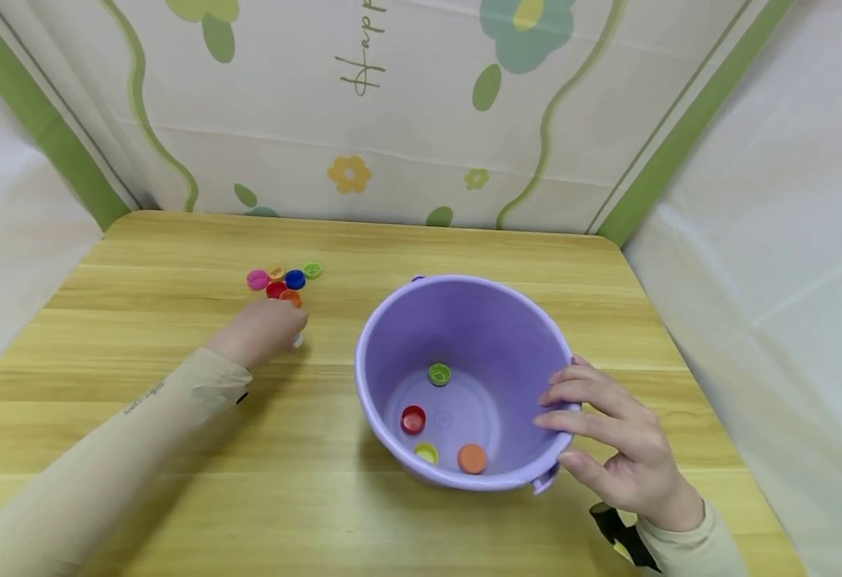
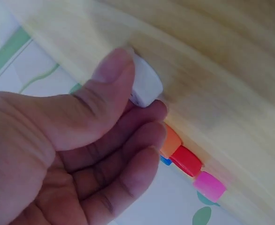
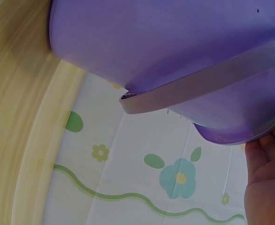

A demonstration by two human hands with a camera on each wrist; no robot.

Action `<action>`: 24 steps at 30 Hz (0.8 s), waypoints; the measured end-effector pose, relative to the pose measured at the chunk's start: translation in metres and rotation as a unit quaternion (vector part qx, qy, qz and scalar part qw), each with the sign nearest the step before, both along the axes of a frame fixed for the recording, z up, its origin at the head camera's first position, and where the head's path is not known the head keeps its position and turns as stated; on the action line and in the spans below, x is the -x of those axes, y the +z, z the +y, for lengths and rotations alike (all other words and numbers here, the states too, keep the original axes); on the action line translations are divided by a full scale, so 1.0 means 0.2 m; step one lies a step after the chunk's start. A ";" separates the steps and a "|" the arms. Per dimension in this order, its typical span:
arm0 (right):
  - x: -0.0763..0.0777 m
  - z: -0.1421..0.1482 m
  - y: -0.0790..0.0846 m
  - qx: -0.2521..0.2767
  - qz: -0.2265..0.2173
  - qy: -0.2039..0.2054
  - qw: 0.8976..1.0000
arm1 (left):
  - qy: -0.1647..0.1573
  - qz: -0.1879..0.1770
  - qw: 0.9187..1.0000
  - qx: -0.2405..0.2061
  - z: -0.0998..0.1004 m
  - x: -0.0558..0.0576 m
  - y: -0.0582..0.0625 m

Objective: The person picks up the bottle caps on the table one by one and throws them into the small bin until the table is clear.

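Observation:
A white bottle cap (image 2: pixel 148 84) is pinched between the thumb and fingers of my left hand (image 1: pixel 263 330), low over the table. Just beyond that hand lies a group of caps: a pink cap (image 1: pixel 258 279), a red cap (image 1: pixel 275 289), an orange cap (image 1: pixel 291 296), a blue cap (image 1: pixel 295 279) and others. My right hand (image 1: pixel 626 449) grips the right rim of a purple bucket (image 1: pixel 474 320), fingers inside and thumb outside. On the bucket's floor sit a green cap (image 1: pixel 439 374), a red cap (image 1: pixel 413 419), a yellow cap (image 1: pixel 426 453) and an orange cap (image 1: pixel 472 458).
The wooden table (image 1: pixel 320 513) carries everything. A flower-printed curtain (image 1: pixel 421 120) hangs behind its far edge, with white sheeting (image 1: pixel 767 280) along the right side. The bucket's handle (image 3: pixel 198 84) hangs down its outer wall.

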State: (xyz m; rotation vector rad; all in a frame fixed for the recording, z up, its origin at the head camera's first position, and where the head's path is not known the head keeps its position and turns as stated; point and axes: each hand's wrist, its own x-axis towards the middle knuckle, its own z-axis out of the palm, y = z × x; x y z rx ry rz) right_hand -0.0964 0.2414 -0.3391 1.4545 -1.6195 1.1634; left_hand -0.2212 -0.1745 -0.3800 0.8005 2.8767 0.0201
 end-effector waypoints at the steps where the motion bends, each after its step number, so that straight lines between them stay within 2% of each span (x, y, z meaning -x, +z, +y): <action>1: 0.00 0.00 0.00 -0.001 -0.001 -0.001 1.000 | 0.006 -0.002 1.000 -0.004 0.00 -0.01 0.00; 7: 0.00 0.00 0.00 -0.008 -0.006 -0.001 1.000 | 0.038 -0.012 0.998 -0.056 -0.03 -0.04 -0.02; 11: 0.00 0.00 0.00 -0.011 -0.005 -0.002 1.000 | 0.031 0.001 0.996 -0.088 -0.05 -0.07 0.03; 14: 0.00 0.00 0.00 -0.011 -0.005 -0.002 1.000 | -0.005 0.028 0.991 -0.129 -0.04 -0.10 0.10; 17: 0.00 0.01 0.00 -0.010 -0.005 -0.002 1.000 | -0.047 0.075 0.983 -0.159 -0.01 -0.14 0.19; 20: 0.00 0.01 0.00 -0.009 -0.005 -0.003 1.000 | -0.063 0.110 0.976 -0.178 0.03 -0.20 0.29; 22: 0.00 0.01 0.01 -0.010 -0.005 -0.004 1.000 | -0.077 0.144 0.968 -0.191 0.05 -0.24 0.35; 24: 0.00 0.01 0.00 -0.011 -0.006 -0.005 1.000 | -0.094 0.176 0.956 -0.215 0.07 -0.28 0.41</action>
